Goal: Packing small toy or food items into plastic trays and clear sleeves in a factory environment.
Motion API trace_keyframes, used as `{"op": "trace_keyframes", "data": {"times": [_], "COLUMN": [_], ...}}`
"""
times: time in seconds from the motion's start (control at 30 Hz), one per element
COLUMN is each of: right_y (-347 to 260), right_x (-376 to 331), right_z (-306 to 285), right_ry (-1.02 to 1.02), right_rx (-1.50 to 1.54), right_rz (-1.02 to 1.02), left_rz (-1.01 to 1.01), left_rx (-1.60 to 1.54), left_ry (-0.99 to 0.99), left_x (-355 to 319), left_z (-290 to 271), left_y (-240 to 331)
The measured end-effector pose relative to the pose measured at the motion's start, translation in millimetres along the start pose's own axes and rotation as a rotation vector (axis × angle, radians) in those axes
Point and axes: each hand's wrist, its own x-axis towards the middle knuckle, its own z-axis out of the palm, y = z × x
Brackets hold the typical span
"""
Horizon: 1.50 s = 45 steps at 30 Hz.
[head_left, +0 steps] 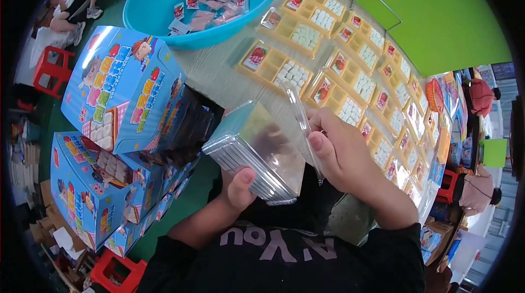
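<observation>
My left hand [238, 190] is closed around a stack of clear plastic lids [252, 157], thumb on their layered edges, and holds it tilted in front of my body. Between the thumb and fingers of my right hand [342, 153] is a single clear plastic lid [299, 120], seen nearly edge-on just right of the stack. Beyond my hands, rows of yellow compartment trays [262, 77] cover the table. They hold small white pieces and packets with a strawberry picture. The nearest of these trays lies just past the single lid's upper end.
A turquoise basin [134, 16] with small packets stands at the far left of the table [213, 63]. Blue printed boxes [117, 96] are stacked at my left. A green panel [437, 14] with a wire handle [377, 6] lies at the back right. Red stools [52, 71] and other people are farther off.
</observation>
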Motion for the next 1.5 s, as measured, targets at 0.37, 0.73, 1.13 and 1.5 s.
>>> {"op": "trace_keyframes", "data": {"times": [0.37,0.73,1.13,1.5], "right_y": [10.9,11.6,19.7,48.5], "right_x": [-4.1,-15.3,-49.7,-75.4], "right_z": [-0.7,-0.5,30.2,125.2], "right_ry": [-0.019,-0.028,-0.057,0.096], "right_rx": [0.102,0.180,0.305,0.449], "right_rz": [-0.060,-0.003,0.051,0.019], "left_rz": [0.072,0.017,-0.612,-0.588], "left_rx": [0.050,0.276,-0.025,0.977], "left_ry": [0.025,0.008,-0.150,0.190], "left_x": [-1.1,-16.0,-81.4,-67.3], "left_z": [-3.3,-22.1,-133.2,-92.1], "left_y": [-8.3,-1.9,-30.6,-8.2]}}
